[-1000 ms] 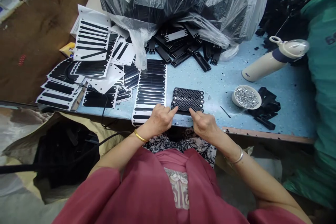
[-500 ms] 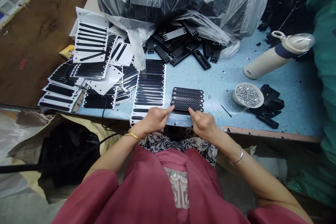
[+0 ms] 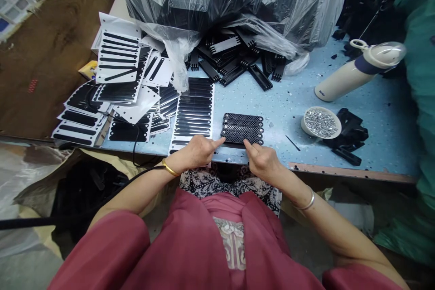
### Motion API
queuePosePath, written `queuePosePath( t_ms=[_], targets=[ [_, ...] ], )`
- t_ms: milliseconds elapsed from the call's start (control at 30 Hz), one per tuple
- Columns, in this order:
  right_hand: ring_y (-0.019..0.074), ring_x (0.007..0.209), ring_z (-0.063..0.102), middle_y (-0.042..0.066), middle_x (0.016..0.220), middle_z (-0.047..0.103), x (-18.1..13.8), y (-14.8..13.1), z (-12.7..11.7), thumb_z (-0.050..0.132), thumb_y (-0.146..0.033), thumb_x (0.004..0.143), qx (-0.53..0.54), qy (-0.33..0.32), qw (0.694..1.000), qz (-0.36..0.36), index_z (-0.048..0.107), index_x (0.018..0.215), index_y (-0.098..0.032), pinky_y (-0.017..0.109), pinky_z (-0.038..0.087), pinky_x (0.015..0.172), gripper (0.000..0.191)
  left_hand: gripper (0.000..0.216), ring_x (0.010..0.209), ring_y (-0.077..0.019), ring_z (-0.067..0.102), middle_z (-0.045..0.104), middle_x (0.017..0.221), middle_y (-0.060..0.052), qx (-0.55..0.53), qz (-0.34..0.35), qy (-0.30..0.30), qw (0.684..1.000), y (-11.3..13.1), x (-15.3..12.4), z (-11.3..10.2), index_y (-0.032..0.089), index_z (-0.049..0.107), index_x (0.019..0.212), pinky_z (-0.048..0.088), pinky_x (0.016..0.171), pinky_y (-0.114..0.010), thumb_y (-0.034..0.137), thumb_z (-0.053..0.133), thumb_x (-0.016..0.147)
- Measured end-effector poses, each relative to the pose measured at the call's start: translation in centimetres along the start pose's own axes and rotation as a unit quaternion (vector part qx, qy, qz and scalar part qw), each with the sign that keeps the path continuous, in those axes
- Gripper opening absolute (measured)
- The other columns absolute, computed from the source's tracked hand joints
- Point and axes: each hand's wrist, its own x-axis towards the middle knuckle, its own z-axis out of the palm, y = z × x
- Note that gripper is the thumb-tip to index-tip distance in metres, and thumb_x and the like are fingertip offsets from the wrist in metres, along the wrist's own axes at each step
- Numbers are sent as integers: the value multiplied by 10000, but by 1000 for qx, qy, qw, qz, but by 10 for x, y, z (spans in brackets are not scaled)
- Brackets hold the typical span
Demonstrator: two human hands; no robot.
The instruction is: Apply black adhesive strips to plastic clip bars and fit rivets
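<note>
Looking down along the wearer's line of sight — the head view — I see a patterned black block (image 3: 242,128) of ridged strips lying on the blue tabletop (image 3: 285,104), close to its front edge. The left hand (image 3: 201,150) is half curled, its forefinger stretched to the block's near left corner. The right hand (image 3: 264,158) is curled too, one fingertip at the block's near side; whether either palm hides something, I can't tell. Just left of the block lies a sheet of black strips (image 3: 193,113), its near end under the left hand. Beyond the block sits a heap of black parts (image 3: 234,61). To its right are a thin black stick (image 3: 292,143), then a white bowl (image 3: 337,133) of silvery bits (image 3: 320,122) — and farther back, a leaning cream bottle (image 3: 343,80).
</note>
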Motion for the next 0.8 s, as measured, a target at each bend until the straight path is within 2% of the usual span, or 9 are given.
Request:
queuePosePath(
  t_ms=[100, 200, 300, 367, 433, 500, 633, 733, 800],
  targets=[
    [156, 545, 501, 48, 668, 590, 4, 0, -3, 436, -53, 860, 22, 5, 1000, 4, 538, 1308, -42, 274, 404, 493, 460, 441, 537, -136, 571, 682, 671, -31, -115, -42, 42, 992, 4, -3, -5, 151, 609, 1328, 446, 558, -248, 166, 464, 911],
    [149, 570, 542, 30, 656, 597, 10, -1, -5, 437, -75, 921, 63, 51, 996, 22, 554, 1284, -80, 264, 431, 528, 382, 389, 485, -103, 510, 647, 613, 6, -211, -133, 148, 957, 6, -10, -13, 132, 655, 1265, 416, 516, -228, 255, 532, 918],
    [143, 585, 568, 29, 672, 619, 12, -8, -7, 471, -80, 932, 91, 118, 988, 39, 570, 1265, -103, 262, 455, 563, 349, 318, 506, -96, 516, 647, 623, 14, -207, -215, 241, 923, 2, -27, -22, 144, 713, 1141, 431, 539, -225, 272, 593, 876],
    [133, 560, 552, 17, 657, 614, 8, -14, -9, 500, -84, 925, 94, 137, 985, 49, 601, 1225, -122, 257, 443, 550, 319, 202, 554, -109, 556, 666, 653, -6, -149, -271, 276, 910, -2, -48, -27, 154, 746, 939, 448, 585, -235, 275, 608, 855],
    [127, 531, 528, 3, 624, 593, 0, -22, -13, 533, -94, 912, 93, 140, 984, 56, 641, 1152, -138, 254, 421, 524, 266, 204, 540, -115, 544, 637, 607, -9, -78, -341, 296, 889, -4, -73, -30, 161, 704, 723, 420, 568, -241, 310, 629, 839],
    [128, 523, 527, 2, 610, 586, -9, -29, -15, 559, -98, 899, 100, 136, 984, 62, 668, 1079, -141, 254, 418, 515, 215, 295, 487, -112, 493, 561, 520, 8, -37, -410, 309, 857, -2, -97, -29, 168, 647, 614, 375, 528, -243, 369, 648, 831],
    [148, 600, 604, 45, 692, 658, -25, -37, -16, 566, -110, 895, 128, 139, 977, 103, 691, 1007, -155, 261, 480, 567, 175, 332, 527, -138, 545, 602, 559, -10, -44, -502, 306, 807, 9, -130, -17, 169, 686, 675, 399, 558, -245, 463, 652, 826],
    [160, 612, 625, 52, 712, 675, -28, -36, -15, 575, -156, 897, 151, 120, 972, 136, 710, 954, -172, 275, 500, 575, 148, 353, 568, -158, 578, 638, 586, -20, -102, -537, 293, 785, 16, -134, -3, 166, 719, 721, 405, 574, -251, 499, 648, 813],
    [160, 591, 621, 47, 688, 669, -28, -36, -15, 581, -185, 896, 158, 104, 972, 142, 718, 906, -173, 278, 494, 559, 138, 359, 561, -151, 563, 616, 556, -12, -179, -540, 309, 762, 19, -129, 5, 161, 712, 677, 396, 569, -250, 495, 658, 798]
  ],
)
